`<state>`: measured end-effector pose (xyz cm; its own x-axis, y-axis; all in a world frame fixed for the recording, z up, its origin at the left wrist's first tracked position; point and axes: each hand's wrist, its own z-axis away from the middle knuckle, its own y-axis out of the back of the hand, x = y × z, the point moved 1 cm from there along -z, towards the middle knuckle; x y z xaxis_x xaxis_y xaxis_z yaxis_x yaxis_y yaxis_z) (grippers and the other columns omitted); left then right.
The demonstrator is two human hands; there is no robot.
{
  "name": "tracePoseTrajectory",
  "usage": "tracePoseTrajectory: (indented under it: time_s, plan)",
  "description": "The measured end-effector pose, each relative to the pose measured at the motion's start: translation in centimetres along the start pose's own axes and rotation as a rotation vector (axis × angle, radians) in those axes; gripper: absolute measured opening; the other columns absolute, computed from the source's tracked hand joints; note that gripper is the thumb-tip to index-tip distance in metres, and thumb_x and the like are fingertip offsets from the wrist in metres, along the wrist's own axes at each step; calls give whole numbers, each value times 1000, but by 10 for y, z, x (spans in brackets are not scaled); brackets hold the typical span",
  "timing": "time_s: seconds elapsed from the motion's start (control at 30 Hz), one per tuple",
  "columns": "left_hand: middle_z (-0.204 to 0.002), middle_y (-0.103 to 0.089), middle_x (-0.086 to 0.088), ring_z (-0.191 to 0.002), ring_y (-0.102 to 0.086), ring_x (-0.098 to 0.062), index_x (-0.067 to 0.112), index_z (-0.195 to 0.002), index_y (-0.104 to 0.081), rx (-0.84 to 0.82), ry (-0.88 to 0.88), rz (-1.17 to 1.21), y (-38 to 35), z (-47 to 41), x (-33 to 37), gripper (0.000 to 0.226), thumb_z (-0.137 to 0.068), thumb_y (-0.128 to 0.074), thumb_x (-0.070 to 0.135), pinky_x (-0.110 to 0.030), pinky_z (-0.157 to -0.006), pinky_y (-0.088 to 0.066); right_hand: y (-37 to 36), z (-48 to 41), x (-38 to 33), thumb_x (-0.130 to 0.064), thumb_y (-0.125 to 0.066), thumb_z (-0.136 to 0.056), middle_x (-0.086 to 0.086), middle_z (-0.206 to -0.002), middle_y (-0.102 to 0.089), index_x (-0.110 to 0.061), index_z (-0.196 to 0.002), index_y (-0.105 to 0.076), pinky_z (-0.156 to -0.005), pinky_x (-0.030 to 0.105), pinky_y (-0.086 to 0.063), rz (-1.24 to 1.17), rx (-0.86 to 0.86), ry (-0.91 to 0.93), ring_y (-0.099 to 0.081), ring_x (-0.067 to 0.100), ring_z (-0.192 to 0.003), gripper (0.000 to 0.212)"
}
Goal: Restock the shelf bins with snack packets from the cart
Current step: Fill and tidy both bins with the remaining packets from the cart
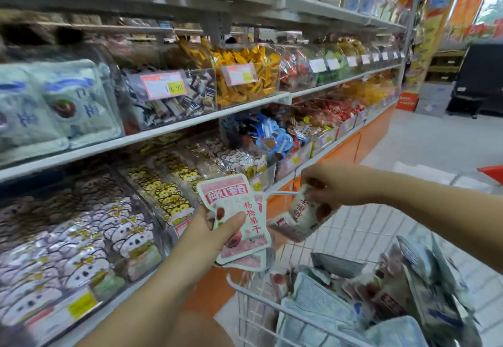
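**Both hands holding packets above the cart**

Left hand point(211, 237): fingers curled behind a small stack of pink-and-white packets point(239, 210), thumb pressed across the front one. The stack stands roughly upright with its print facing the person.

Right hand point(337, 186): fingertips pinch the upper edge of a single matching packet point(302, 217), which hangs tilted. It sits at 3 o'clock from the stack, just beside it; I cannot tell if they touch.

The white wire cart point(359, 235) lies at 5 o'clock from the hands, with loose packets point(386, 292) heaped inside.

The clear shelf bins point(81, 237) run from 8 to 12 o'clock and are filled with wrapped snacks. An orange price tag point(164, 85) is on the middle tier.
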<state>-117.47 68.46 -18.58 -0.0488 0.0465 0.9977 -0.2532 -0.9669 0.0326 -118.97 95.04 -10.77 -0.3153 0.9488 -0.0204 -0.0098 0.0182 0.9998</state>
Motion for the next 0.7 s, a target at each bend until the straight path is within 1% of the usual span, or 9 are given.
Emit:
tracePoseTrajectory:
  time_s: [0.07, 0.17, 0.23, 0.33, 0.4, 0.43, 0.5, 0.63, 0.7]
  plan:
    - [-121, -70, 12, -111, -67, -8, 32, -122, -54, 79, -31, 23, 16, 4, 8, 50, -81, -77, 50, -36, -103, -48, 15, -2, -19, -23, -59, -95, -2, -73, -54, -23, -76, -46, -56, 27, -32, -79, 141, -3, -48, 15, -65, 23]
    - [-124, -70, 14, -115, -66, -16, 40, -128, -54, 157, -47, -26, 46, 12, 13, 71, -68, -72, 74, -49, -106, -46, 37, -8, -49, -20, -55, -98, 6, -74, -57, -13, -85, -50, -56, 33, -30, -214, 348, -20, -54, 27, -71, 16]
    - [-127, -68, 10, -116, -65, -20, 39, -129, -52, 226, -24, -26, 68, 18, 15, 74, -69, -65, 82, -50, -105, -46, 45, -13, -72, -19, -54, -98, 10, -76, -59, -12, -86, -51, -57, 33, -35, -358, 462, -37, -55, 30, -72, 14]
    - [-122, -66, 1, -110, -62, -17, 27, -132, -44, 332, -28, -7, 93, 37, 23, 51, -93, -57, 59, -38, -102, -46, 45, -24, -111, -22, -59, -96, 21, -79, -61, -5, -89, -54, -59, 26, -46, -813, 527, -59, -51, 24, -65, 19]
    - [-113, -66, 3, -99, -62, -11, 22, -133, -44, 367, -10, 31, 107, 53, 25, 40, -101, -53, 45, -28, -89, -48, 35, -31, -144, -27, -63, -92, 23, -84, -56, -3, -89, -52, -74, 47, -56, -1217, 458, -76, -54, 25, -74, 26]
    - [-112, -65, 7, -99, -61, -10, 21, -136, -43, 383, -19, 55, 116, 62, 24, 39, -102, -52, 41, -28, -90, -47, 28, -35, -162, -25, -63, -93, 19, -84, -53, -5, -88, -51, -74, 50, -58, -1405, 413, -74, -55, 26, -76, 24]
    - [-123, -65, 6, -110, -62, -15, 24, -141, -42, 423, 16, 123, 132, 81, 21, 50, -98, -57, 46, -38, -105, -43, 14, -37, -203, -12, -58, -98, 15, -77, -52, -7, -87, -53, -56, 34, -55, -1682, 278, -64, -55, 21, -65, 13]
    - [-129, -68, -7, -114, -67, -27, 20, -137, -51, 500, 42, 343, 159, 121, 18, 53, -98, -54, 54, -47, -100, -52, -25, -28, -280, 8, -51, -96, 3, -55, -52, -4, -75, -49, -44, 22, -46, -1823, -72, -2, -51, 11, -43, 25]
    - [-127, -69, -10, -113, -68, -30, 21, -138, -53, 543, 29, 317, 171, 141, 17, 68, -92, -49, 70, -53, -103, -49, -42, -27, -309, 11, -52, -92, 4, -62, -48, 5, -98, -53, -49, 25, -46, -1767, -165, 0, -49, 10, -49, 9]
